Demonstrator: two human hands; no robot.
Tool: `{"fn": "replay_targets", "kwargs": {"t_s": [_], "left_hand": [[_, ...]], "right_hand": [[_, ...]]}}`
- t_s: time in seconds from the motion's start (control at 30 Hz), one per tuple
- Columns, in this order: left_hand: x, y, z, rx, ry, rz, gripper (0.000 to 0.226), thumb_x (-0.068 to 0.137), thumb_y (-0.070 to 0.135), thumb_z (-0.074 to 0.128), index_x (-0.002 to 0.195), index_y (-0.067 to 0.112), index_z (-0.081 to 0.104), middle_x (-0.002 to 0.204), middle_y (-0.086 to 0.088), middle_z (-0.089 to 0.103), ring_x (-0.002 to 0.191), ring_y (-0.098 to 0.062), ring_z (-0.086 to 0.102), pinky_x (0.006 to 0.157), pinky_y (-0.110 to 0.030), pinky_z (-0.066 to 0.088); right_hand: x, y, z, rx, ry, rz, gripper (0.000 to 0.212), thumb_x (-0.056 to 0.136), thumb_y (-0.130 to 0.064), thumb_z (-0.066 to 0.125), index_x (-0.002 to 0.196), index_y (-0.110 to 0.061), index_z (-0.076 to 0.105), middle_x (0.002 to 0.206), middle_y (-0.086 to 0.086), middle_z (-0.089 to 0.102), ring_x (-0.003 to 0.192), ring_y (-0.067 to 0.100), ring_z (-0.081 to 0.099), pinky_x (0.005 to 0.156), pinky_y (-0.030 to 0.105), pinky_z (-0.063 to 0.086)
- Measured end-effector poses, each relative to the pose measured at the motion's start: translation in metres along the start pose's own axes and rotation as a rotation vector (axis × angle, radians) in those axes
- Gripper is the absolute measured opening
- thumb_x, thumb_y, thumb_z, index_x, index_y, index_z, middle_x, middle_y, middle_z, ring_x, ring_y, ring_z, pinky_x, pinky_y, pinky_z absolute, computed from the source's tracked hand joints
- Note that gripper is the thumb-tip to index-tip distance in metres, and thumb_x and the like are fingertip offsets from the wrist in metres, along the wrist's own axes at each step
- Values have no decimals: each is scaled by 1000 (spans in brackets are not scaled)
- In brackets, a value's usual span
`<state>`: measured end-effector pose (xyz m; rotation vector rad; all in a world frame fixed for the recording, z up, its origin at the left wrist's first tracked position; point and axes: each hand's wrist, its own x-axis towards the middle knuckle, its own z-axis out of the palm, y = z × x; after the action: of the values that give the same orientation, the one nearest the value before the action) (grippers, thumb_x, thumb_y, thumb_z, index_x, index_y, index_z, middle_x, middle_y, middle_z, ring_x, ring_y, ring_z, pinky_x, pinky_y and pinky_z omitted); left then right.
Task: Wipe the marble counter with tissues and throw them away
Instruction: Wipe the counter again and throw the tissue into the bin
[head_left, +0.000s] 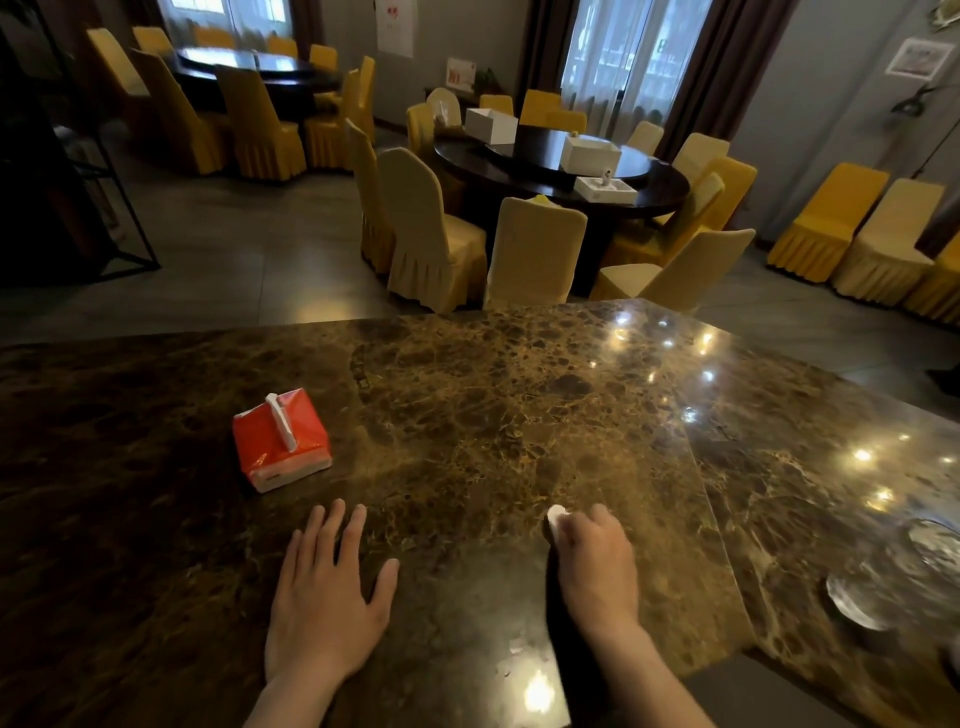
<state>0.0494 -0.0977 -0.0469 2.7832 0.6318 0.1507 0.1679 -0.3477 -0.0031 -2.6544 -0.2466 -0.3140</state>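
The brown marble counter (467, 395) fills the lower half of the head view. A red tissue pack (280, 439) lies on it at the left, with a white tissue sticking out of its top. My left hand (327, 597) rests flat on the marble below the pack, fingers spread, holding nothing. My right hand (597, 566) presses down on the counter with its fingers curled over a wadded white tissue (556, 514), of which only a small tip shows at the fingertips.
A seam (691, 447) splits the counter into two slabs, and the right slab angles away. Beyond the far edge stand round dark dining tables (550, 171) ringed by yellow covered chairs (431, 228). White boxes sit on the nearer table.
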Motion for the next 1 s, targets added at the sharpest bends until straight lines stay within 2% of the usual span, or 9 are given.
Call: {"fn": "replay_targets", "kwargs": {"t_s": [0.1, 0.23, 0.37, 0.5, 0.57, 0.63, 0.77, 0.87, 1.0], "left_hand": [[0, 1, -1, 7, 0, -1, 80, 93, 71, 15, 160, 29, 6, 170, 2, 3, 154, -17, -8, 125, -39, -5], [1, -1, -2, 4, -16, -3, 81, 93, 72, 16, 160, 29, 6, 170, 3, 2, 154, -16, -8, 125, -39, -4], [-1, -1, -4, -16, -17, 4, 81, 93, 71, 17, 161, 28, 7, 170, 1, 4, 155, -17, -7, 126, -39, -3], [0, 3, -5, -3, -27, -8, 80, 94, 71, 17, 161, 28, 5, 170, 1, 1, 154, -18, -8, 125, -39, -5], [0, 4, -6, 1, -34, -17, 80, 94, 70, 16, 161, 28, 4, 170, 1, 0, 155, -18, -9, 126, -40, -4], [1, 5, -7, 10, -42, -23, 80, 94, 70, 16, 161, 27, 4, 170, 0, 0, 155, -19, -9, 126, -41, -3], [-2, 5, -9, -2, -39, -18, 79, 95, 69, 19, 161, 27, 5, 170, 1, 1, 155, -18, -8, 126, -40, -4], [-1, 3, -9, 3, -49, -13, 79, 95, 70, 17, 161, 28, 4, 170, 2, -1, 154, -18, -9, 125, -39, -5], [-1, 2, -6, 3, -39, -17, 80, 94, 71, 15, 161, 28, 4, 170, 2, 0, 154, -18, -9, 126, -39, -5]], "right_hand": [[-39, -40, 21, 53, -67, -165, 9, 85, -17, 76, 80, -14, 69, 80, -4, 48, 71, 15, 41, 63, 26, 29], [-69, -32, 24, 53, -170, -462, 18, 85, -30, 77, 97, -22, 65, 83, -4, 48, 74, 17, 45, 62, 25, 26], [-29, 29, -10, -10, -12, -134, 16, 89, -27, 75, 82, -13, 71, 73, -6, 44, 64, 15, 44, 53, 23, 22], [-7, 39, -14, -73, 12, 64, 7, 89, -8, 71, 86, -9, 78, 72, -1, 49, 66, 19, 47, 55, 32, 39], [-17, 15, -4, -35, -8, 44, 10, 91, -17, 71, 83, -14, 77, 75, -3, 52, 70, 17, 48, 60, 30, 36], [-39, -15, 13, 51, -78, -79, 9, 88, -25, 75, 82, -18, 74, 78, -6, 55, 71, 14, 50, 61, 26, 33], [-62, -36, 29, 46, -181, -343, 13, 78, -25, 82, 79, -23, 69, 75, -8, 51, 69, 14, 52, 57, 24, 29], [-33, 0, 11, 2, -99, -141, 14, 83, -23, 79, 72, -19, 71, 71, -10, 46, 65, 13, 46, 59, 24, 30], [-11, 24, 2, -117, -24, 39, 8, 84, -5, 70, 84, -11, 76, 75, -4, 48, 72, 21, 51, 57, 30, 33]]}}
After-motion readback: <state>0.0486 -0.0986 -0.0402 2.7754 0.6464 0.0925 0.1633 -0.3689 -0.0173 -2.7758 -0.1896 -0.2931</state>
